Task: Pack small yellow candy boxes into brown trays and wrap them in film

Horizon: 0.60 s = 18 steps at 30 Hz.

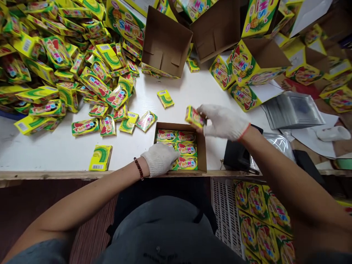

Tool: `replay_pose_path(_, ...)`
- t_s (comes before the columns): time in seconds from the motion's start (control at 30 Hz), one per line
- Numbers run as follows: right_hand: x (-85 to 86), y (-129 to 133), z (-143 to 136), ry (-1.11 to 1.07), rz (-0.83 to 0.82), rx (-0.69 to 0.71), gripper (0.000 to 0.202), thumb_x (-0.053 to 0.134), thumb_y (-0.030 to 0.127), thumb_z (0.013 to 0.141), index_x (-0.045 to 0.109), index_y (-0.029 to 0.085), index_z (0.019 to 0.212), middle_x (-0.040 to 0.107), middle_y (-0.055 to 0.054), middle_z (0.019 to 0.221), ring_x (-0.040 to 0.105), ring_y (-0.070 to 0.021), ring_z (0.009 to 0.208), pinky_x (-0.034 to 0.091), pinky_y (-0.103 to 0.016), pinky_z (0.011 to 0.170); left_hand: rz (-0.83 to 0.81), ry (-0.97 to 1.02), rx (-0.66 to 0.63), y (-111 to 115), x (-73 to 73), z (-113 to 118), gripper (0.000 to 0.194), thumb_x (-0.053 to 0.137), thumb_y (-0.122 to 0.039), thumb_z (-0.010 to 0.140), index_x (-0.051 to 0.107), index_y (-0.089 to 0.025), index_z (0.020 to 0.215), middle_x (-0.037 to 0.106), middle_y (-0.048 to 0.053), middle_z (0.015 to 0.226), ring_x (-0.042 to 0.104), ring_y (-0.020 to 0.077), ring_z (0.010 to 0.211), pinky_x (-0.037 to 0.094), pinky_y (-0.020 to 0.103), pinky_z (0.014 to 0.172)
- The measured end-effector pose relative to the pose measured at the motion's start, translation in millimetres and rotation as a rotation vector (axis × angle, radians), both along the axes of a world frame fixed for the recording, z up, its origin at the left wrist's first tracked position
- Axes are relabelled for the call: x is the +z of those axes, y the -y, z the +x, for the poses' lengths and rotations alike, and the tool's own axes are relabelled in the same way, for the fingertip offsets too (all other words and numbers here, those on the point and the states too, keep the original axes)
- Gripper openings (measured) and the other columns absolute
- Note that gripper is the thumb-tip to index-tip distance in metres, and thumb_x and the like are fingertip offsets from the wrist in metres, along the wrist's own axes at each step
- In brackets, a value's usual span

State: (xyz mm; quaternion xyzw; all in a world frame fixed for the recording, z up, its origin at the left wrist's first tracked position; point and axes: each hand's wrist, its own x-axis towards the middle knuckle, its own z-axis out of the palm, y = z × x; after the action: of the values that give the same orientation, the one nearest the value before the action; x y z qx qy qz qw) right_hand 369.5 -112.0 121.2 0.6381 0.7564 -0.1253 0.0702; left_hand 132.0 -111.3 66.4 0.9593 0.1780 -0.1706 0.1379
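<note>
An open carton (202,154) with brown inner walls sits at the table's front edge. Inside it, several small yellow-green "TWINS" packs (187,149) lie flat in two columns. My left hand (161,158), in a white knitted glove, rests over the carton's left front side. Its fingers lie across the packs there and partly hide them. My right hand (224,123), gloved too, is raised just beyond the carton's back right corner. Between its thumb and fingers it grips one small pack (194,116), tilted above the table.
A big heap of loose packs (57,55) covers the left. Single packs (165,99) lie around the carton. Empty cartons (167,44) stand at the back. Stacked clear plastic pieces (291,110) and a black object (239,156) are at right. Below stands a white crate (224,205) beside filled yellow boxes (264,220).
</note>
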Motion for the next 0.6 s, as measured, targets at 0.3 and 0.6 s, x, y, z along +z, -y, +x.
replay_pose_path(0.3,-36.9,56,-75,0.277,-0.363,0.241,0.034,0.065,0.023,0.079,0.064,0.014,0.112,0.070,-0.019,0.110,0.066,-0.0327,0.098,0.048,-0.041,0.078,0.028,-0.079,0.031,2,7.1,-4,0.017,0.058,-0.015,0.086,0.075,-0.015,0.087,0.072,0.014,0.077,0.070,0.0288,0.074,0.048,0.035,0.064)
replay_pose_path(0.6,-49.4,32,-76,0.202,-0.529,0.295,0.046,0.063,0.029,0.084,0.059,0.022,0.129,0.070,-0.015,0.116,0.070,-0.0310,0.098,0.052,-0.037,0.069,0.058,-0.025,0.000,5,-0.2,-14,0.016,0.059,-0.022,0.089,0.072,-0.016,0.097,0.074,0.013,0.084,0.069,0.0275,0.076,0.047,0.036,0.068)
